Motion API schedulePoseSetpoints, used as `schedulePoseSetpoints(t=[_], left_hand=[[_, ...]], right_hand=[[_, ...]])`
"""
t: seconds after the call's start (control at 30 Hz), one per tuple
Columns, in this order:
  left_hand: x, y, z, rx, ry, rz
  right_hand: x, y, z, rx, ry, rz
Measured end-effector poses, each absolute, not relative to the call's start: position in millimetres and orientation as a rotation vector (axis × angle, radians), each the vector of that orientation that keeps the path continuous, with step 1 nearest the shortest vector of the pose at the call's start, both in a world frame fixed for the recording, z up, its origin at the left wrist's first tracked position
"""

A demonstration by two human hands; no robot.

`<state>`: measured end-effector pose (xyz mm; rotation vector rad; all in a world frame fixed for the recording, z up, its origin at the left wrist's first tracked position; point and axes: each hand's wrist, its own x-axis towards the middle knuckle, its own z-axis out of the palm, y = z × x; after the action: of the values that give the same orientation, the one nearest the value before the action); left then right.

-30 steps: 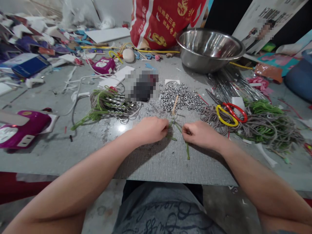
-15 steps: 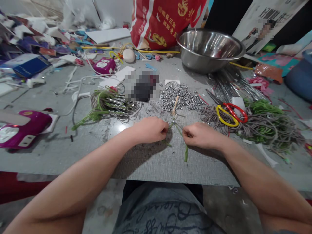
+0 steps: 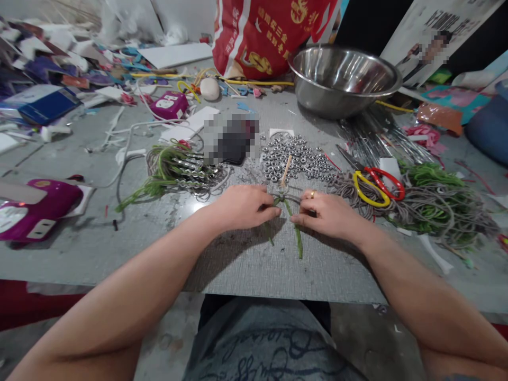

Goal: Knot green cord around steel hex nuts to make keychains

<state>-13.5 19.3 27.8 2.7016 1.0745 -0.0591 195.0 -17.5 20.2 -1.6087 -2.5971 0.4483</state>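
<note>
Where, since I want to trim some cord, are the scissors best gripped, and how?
By the red loop and yellow loop, probably with the right hand from the near side: both lie on that side, while the blades point away and leftward.

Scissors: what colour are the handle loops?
One yellow loop, one red loop; shows best in the head view.

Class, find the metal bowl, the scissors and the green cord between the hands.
Metal bowl (image 3: 339,101), head view: outer wall.
Scissors (image 3: 361,193), head view: yellow handle.
Green cord (image 3: 299,243), head view: hanging end.
</note>
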Motion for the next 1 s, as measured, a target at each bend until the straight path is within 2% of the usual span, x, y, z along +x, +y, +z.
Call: schedulePoseSetpoints(t=[0.27, 0.4, 0.53, 1.0], left_hand=[[-16, 23, 26, 2.810, 1.249, 0.250], [-17, 24, 21, 2.844, 1.289, 0.507], [-18, 25, 17, 2.885, 1.199, 0.613], [-15, 16, 25, 3.001, 0.914, 0.030]], right_hand=[[196, -9, -1, -1.266, -2.300, 0.017], [192, -9, -6, -1.163, -2.330, 0.000], [189, -9, -7, -1.151, -2.398, -0.003], [184, -22, 11, -1.123, -2.747, -0.013]])
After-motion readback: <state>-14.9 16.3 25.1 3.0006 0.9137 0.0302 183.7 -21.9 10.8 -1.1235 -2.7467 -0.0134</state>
